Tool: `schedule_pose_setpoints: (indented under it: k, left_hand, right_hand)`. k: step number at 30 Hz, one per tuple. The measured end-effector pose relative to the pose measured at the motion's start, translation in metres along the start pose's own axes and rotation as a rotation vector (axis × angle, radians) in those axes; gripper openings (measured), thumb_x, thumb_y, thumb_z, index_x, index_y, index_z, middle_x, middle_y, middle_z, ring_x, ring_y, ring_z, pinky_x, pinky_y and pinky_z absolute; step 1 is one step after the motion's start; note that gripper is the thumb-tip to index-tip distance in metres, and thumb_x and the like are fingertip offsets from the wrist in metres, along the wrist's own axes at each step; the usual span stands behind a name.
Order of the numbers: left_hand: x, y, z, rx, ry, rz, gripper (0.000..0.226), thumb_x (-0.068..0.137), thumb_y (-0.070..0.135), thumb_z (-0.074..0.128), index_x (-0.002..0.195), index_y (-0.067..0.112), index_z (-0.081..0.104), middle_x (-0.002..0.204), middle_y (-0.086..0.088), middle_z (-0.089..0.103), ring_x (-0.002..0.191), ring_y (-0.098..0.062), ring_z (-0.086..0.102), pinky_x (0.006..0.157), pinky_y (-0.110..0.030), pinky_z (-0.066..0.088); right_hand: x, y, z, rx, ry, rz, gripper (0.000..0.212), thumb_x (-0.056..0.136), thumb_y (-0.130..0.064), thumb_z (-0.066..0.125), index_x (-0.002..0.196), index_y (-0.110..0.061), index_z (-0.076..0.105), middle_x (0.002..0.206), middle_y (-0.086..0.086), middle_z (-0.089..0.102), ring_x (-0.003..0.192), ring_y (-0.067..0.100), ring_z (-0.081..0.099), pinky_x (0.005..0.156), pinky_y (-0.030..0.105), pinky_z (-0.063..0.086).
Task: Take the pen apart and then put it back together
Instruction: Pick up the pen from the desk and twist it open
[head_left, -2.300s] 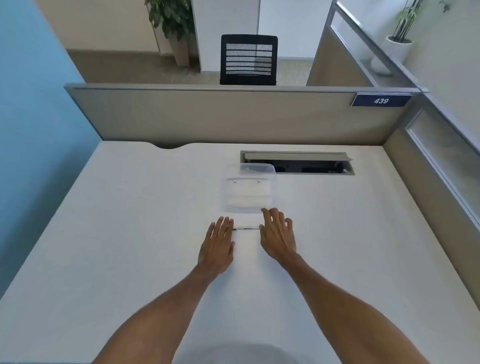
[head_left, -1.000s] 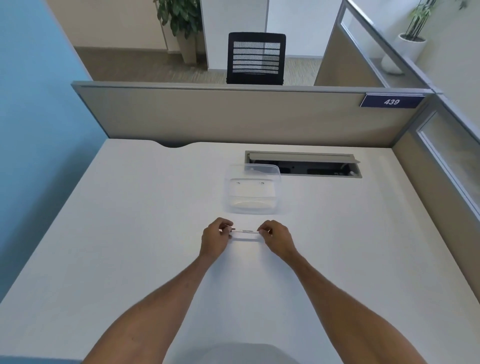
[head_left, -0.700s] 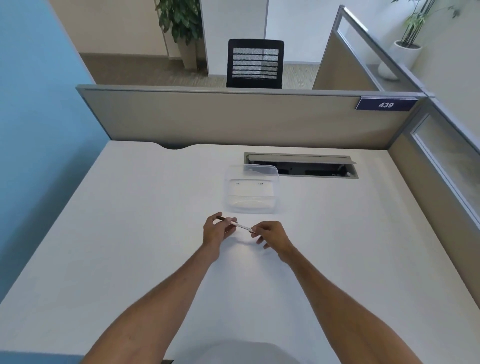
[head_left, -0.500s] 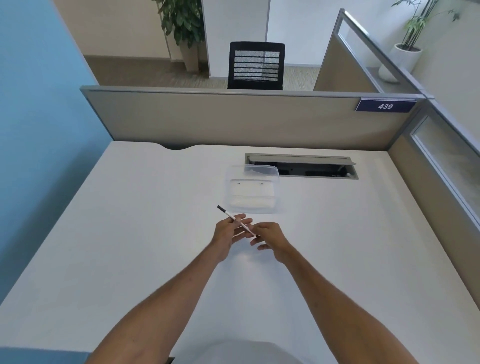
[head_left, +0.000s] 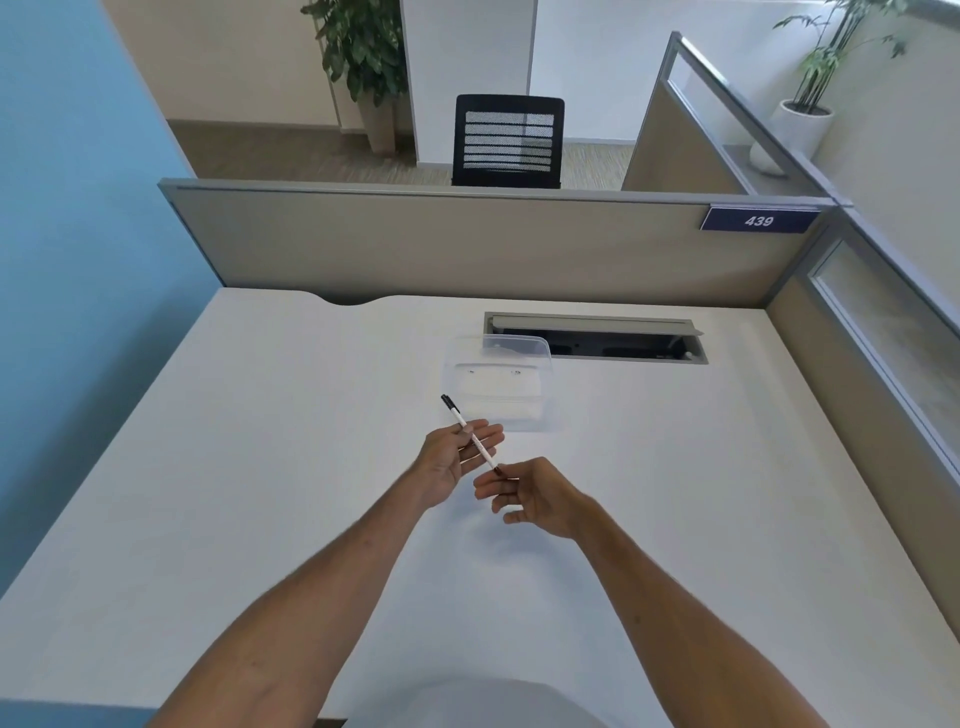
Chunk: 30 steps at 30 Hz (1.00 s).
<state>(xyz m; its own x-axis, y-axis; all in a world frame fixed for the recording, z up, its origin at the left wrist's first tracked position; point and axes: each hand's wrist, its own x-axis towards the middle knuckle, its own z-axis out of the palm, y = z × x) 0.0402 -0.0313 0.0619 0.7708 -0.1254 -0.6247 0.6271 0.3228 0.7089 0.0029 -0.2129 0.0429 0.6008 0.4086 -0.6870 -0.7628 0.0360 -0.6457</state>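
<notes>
A thin white pen (head_left: 470, 434) with a black cap at its far end is lifted above the white desk (head_left: 260, 467), slanting from upper left to lower right. My left hand (head_left: 453, 460) is turned palm up, and the pen's barrel lies across its fingers. My right hand (head_left: 530, 496) pinches the pen's near, dark tip between thumb and forefinger. The pen looks whole; no separate parts are visible.
A clear plastic container (head_left: 501, 384) stands on the desk just beyond the hands. Behind it is an open cable slot (head_left: 597, 340). A grey partition (head_left: 467, 244) closes the desk's far side, and another runs along the right.
The pen lay flat on the desk between my hands. Both hands gripped its ends, lifted it and swung it to a diagonal; my left hand has turned palm up under it.
</notes>
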Motion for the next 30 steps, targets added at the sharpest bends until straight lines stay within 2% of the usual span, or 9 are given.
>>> schedule_pose_setpoints:
  k: [2, 5, 6, 8, 12, 16, 20, 26, 30]
  left_hand:
    - [-0.001, 0.001, 0.000, -0.014, -0.011, -0.014, 0.043, 0.119, 0.007, 0.035, 0.154, -0.013, 0.050, 0.154, -0.029, 0.063, 0.149, -0.044, 0.059, 0.130, -0.052, 0.043]
    - [-0.002, 0.001, -0.001, -0.026, -0.035, -0.026, 0.044, 0.120, 0.007, 0.034, 0.155, -0.012, 0.051, 0.155, -0.028, 0.062, 0.150, -0.044, 0.058, 0.130, -0.051, 0.042]
    - [-0.003, 0.001, -0.001, -0.027, -0.044, -0.027, 0.044, 0.120, 0.007, 0.034, 0.155, -0.011, 0.051, 0.155, -0.028, 0.062, 0.150, -0.043, 0.058, 0.130, -0.050, 0.042]
    - [-0.004, 0.002, -0.003, -0.029, -0.053, -0.020, 0.043, 0.120, 0.008, 0.035, 0.155, -0.010, 0.052, 0.155, -0.026, 0.063, 0.150, -0.042, 0.058, 0.130, -0.049, 0.043]
    - [0.000, 0.005, -0.006, -0.034, -0.033, 0.008, 0.043, 0.120, 0.008, 0.035, 0.155, -0.009, 0.052, 0.155, -0.026, 0.062, 0.150, -0.044, 0.058, 0.130, -0.051, 0.043]
    - [0.007, 0.003, -0.005, 0.016, 0.038, 0.029, 0.040, 0.119, 0.005, 0.038, 0.150, -0.012, 0.056, 0.150, -0.030, 0.065, 0.144, -0.046, 0.063, 0.124, -0.051, 0.049]
    - [0.010, 0.001, 0.000, 0.032, 0.090, 0.040, 0.035, 0.118, 0.005, 0.041, 0.139, -0.009, 0.064, 0.144, -0.030, 0.070, 0.138, -0.045, 0.068, 0.121, -0.051, 0.052]
    - [0.008, -0.005, 0.001, 0.004, 0.140, 0.033, 0.033, 0.113, 0.005, 0.055, 0.140, -0.011, 0.066, 0.138, -0.029, 0.074, 0.133, -0.042, 0.072, 0.116, -0.047, 0.057]
    - [0.005, -0.004, -0.003, -0.018, 0.120, 0.015, 0.035, 0.113, 0.006, 0.054, 0.142, -0.009, 0.066, 0.141, -0.026, 0.073, 0.136, -0.040, 0.071, 0.121, -0.047, 0.054]
  right_hand:
    - [0.000, 0.001, 0.001, 0.000, -0.058, 0.015, 0.051, 0.114, -0.023, 0.042, 0.145, 0.008, 0.067, 0.126, 0.014, 0.078, 0.086, 0.019, 0.068, 0.079, 0.033, 0.052]
    - [0.001, 0.002, 0.003, 0.012, -0.147, 0.020, 0.054, 0.117, -0.025, 0.036, 0.151, 0.007, 0.064, 0.145, 0.019, 0.074, 0.096, 0.023, 0.070, 0.088, 0.037, 0.054]
    - [0.002, 0.003, 0.003, 0.017, -0.163, 0.020, 0.054, 0.117, -0.026, 0.035, 0.150, 0.006, 0.064, 0.147, 0.019, 0.073, 0.100, 0.023, 0.070, 0.092, 0.039, 0.054]
    - [0.003, 0.004, 0.003, 0.009, -0.167, 0.013, 0.052, 0.118, -0.025, 0.036, 0.143, 0.005, 0.070, 0.135, 0.014, 0.078, 0.102, 0.024, 0.072, 0.098, 0.041, 0.053]
    - [0.005, 0.002, 0.007, -0.088, -0.076, -0.047, 0.038, 0.119, -0.025, 0.041, 0.111, -0.008, 0.073, 0.094, 0.005, 0.072, 0.083, 0.020, 0.065, 0.078, 0.033, 0.049]
    - [0.007, 0.000, 0.010, -0.244, 0.021, -0.096, 0.035, 0.120, -0.028, 0.041, 0.098, -0.014, 0.064, 0.077, 0.000, 0.057, 0.067, 0.016, 0.054, 0.066, 0.028, 0.040]
    - [0.009, 0.003, 0.010, -0.392, 0.105, -0.165, 0.034, 0.120, -0.031, 0.045, 0.099, -0.013, 0.063, 0.072, -0.002, 0.058, 0.063, 0.014, 0.053, 0.061, 0.026, 0.035]
    - [0.010, 0.009, 0.009, -0.545, 0.188, -0.231, 0.035, 0.120, -0.026, 0.044, 0.095, -0.012, 0.064, 0.072, -0.001, 0.058, 0.061, 0.012, 0.045, 0.057, 0.025, 0.026]
    - [0.008, 0.008, 0.011, -0.537, 0.185, -0.222, 0.038, 0.120, -0.026, 0.045, 0.099, -0.010, 0.072, 0.083, 0.005, 0.071, 0.061, 0.013, 0.051, 0.055, 0.024, 0.030]
